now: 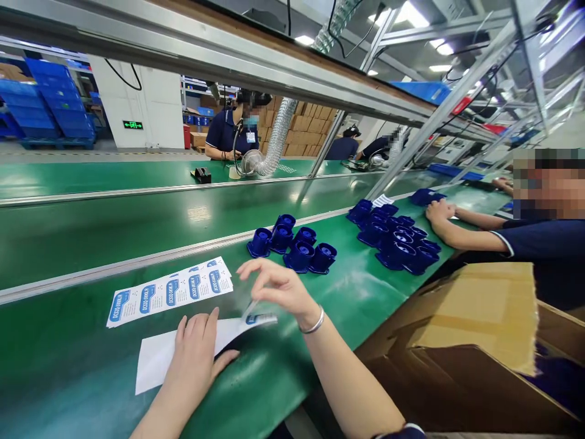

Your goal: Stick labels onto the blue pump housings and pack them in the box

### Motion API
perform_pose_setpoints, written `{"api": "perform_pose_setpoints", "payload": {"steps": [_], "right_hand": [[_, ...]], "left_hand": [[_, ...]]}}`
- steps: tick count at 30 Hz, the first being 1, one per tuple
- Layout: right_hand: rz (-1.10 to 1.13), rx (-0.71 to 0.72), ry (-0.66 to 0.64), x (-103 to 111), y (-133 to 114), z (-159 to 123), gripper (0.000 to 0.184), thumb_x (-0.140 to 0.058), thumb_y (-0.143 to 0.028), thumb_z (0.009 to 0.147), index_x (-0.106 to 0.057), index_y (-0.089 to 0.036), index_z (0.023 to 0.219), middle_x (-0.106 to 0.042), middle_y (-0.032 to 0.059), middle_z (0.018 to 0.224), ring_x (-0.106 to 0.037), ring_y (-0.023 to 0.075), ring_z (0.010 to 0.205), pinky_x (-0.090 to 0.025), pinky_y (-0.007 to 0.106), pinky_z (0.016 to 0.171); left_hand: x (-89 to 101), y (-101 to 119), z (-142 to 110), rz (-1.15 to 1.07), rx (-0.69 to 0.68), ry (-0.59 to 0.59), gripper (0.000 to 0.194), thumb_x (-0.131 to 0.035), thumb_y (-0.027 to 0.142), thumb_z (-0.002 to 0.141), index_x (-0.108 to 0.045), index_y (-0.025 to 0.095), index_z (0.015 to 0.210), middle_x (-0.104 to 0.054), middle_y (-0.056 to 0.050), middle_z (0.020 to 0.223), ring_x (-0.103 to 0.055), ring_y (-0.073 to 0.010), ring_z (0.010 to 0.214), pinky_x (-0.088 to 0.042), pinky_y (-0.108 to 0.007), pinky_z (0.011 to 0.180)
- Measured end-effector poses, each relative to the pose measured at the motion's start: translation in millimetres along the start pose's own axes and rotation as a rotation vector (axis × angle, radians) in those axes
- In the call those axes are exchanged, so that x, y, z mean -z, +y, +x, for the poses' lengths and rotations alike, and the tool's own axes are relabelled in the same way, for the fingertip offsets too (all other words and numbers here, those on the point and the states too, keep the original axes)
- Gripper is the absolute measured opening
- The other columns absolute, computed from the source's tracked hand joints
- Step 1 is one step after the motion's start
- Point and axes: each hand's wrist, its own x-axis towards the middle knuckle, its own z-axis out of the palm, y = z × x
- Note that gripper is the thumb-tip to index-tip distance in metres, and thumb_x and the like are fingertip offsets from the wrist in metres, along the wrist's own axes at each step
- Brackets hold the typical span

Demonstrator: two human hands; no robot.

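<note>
**Left hand (196, 347) flat on a label sheet (153, 363), right hand (278, 286) pinching a thin pale strip (248, 311)**

The left hand lies palm down, its fingers extended and the thumb spread to the side; it presses on the sheet without grasping it. The right hand is raised above the sheet's far end, with the wrist bent and the other fingers loosely curved. Its thumb and finger grip the strip, which is blurred, near one blue label (258, 318) at this end. One metal bracelet (314, 321) is on the right wrist.

The sheet lies on the green table (82, 384). Just behind it is a stack of printed sheets (158, 299), with five large blue labels in a row on top; how many sheets, I cannot tell. Beyond the right hand stand six blue parts (299, 257). Farther right is a larger group of blue parts (397, 247), overlapping too much to count, near one co-worker (530, 244). One open cardboard box (475, 390) is at the right.
</note>
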Motion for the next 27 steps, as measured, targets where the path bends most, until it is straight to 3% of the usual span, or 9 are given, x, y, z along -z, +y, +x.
{"api": "perform_pose_setpoints", "payload": {"steps": [2, 4, 7, 10, 14, 17, 20, 24, 27], "right_hand": [[0.028, 0.018, 0.221, 12.3, 4.6, 10.1, 0.02, -0.071, -0.039, 0.093, -0.069, -0.023, 0.081, -0.069, 0.0047, 0.1, -0.066, 0.0237, 0.102, -0.053, 0.043, 0.095], [0.026, 0.043, 0.385, 27.4, 15.9, 20.5, 0.012, -0.06, -0.04, 0.099, -0.066, -0.028, 0.1, -0.067, 0.0028, 0.108, -0.064, 0.0201, 0.104, -0.052, 0.04, 0.096], [-0.162, -0.011, 0.509, 51.1, 40.4, 33.2, 0.044, -0.059, -0.042, 0.098, -0.045, -0.036, 0.139, -0.061, 0.0045, 0.125, -0.061, 0.0197, 0.114, -0.051, 0.039, 0.098], [-0.468, -0.125, 0.502, 69.1, 65.9, 40.7, 0.08, -0.068, -0.044, 0.089, -0.025, -0.033, 0.155, -0.058, 0.0099, 0.13, -0.057, 0.025, 0.121, -0.049, 0.044, 0.101], [-0.691, -0.182, 0.416, 78.2, 90.4, 48.4, 0.097, -0.078, -0.032, 0.079, -0.023, -0.021, 0.158, -0.049, 0.0183, 0.143, -0.048, 0.0337, 0.129, -0.034, 0.055, 0.114], [-0.815, -0.206, 0.335, 78.2, 102.9, 54.9, 0.102, -0.08, -0.023, 0.076, -0.021, -0.012, 0.158, -0.048, 0.0228, 0.143, -0.045, 0.036, 0.133, -0.033, 0.053, 0.115], [-0.888, -0.238, 0.281, 77.6, 114.8, 59.7, 0.105, -0.081, -0.021, 0.077, -0.017, -0.008, 0.158, -0.054, 0.0229, 0.133, -0.049, 0.0342, 0.13, -0.038, 0.049, 0.112], [-0.917, -0.279, 0.257, 76.6, 126.9, 59.2, 0.102, -0.078, -0.017, 0.081, -0.013, -0.008, 0.159, -0.058, 0.0205, 0.125, -0.056, 0.0308, 0.119, -0.043, 0.047, 0.108], [-0.9, -0.282, 0.269, 75.7, 127.5, 55.7, 0.105, -0.079, -0.018, 0.082, -0.008, -0.01, 0.159, -0.059, 0.0192, 0.124, -0.057, 0.03, 0.118, -0.044, 0.046, 0.107]], "left_hand": [[4.8, 3.3, -0.3, 0.011, 0.049, -0.068, 0.085, -0.063, 0.068, 0.084, -0.052, 0.007, 0.143, -0.064, -0.02, 0.118, -0.059, -0.0385, 0.114, -0.04, -0.069, 0.106], [11.3, 4.1, 1.0, -0.009, 0.081, -0.126, 0.091, -0.064, 0.072, 0.081, -0.05, 0.009, 0.146, -0.062, -0.021, 0.124, -0.056, -0.0403, 0.12, -0.037, -0.071, 0.108], [24.7, -4.7, 11.4, -0.037, 0.119, -0.146, 0.071, -0.046, 0.063, 0.095, -0.048, 0.017, 0.149, -0.057, -0.018, 0.14, -0.05, -0.0364, 0.132, -0.036, -0.064, 0.113], [38.2, -27.2, 32.9, 0.041, 0.184, -0.102, 0.063, -0.039, 0.054, 0.099, -0.045, 0.018, 0.151, -0.046, -0.016, 0.154, -0.04, -0.0352, 0.143, -0.032, -0.061, 0.117], [37.8, -67.3, 61.0, 0.142, 0.208, -0.156, 0.087, -0.056, 0.062, 0.087, -0.033, 0.016, 0.157, -0.027, -0.017, 0.165, -0.018, -0.0416, 0.153, -0.022, -0.071, 0.116], [20.6, -95.4, 75.4, 0.151, 0.234, -0.212, 0.088, -0.049, 0.067, 0.087, -0.038, 0.012, 0.154, -0.032, -0.02, 0.162, -0.023, -0.044, 0.151, -0.021, -0.075, 0.113], [5.9, -114.2, 91.8, 0.149, 0.256, -0.177, 0.084, -0.037, 0.068, 0.09, -0.044, 0.008, 0.15, -0.04, -0.023, 0.157, -0.029, -0.043, 0.148, -0.021, -0.073, 0.113], [10.4, -106.6, 101.1, 0.214, 0.226, -0.091, 0.085, -0.037, 0.064, 0.089, -0.046, 0.003, 0.148, -0.041, -0.027, 0.155, -0.032, -0.0437, 0.147, -0.021, -0.07, 0.115], [16.6, -76.9, 74.7, 0.176, 0.065, -0.041, 0.088, -0.042, 0.069, 0.088, -0.042, 0.01, 0.152, -0.034, -0.019, 0.161, -0.025, -0.0393, 0.151, -0.021, -0.066, 0.12]]}}
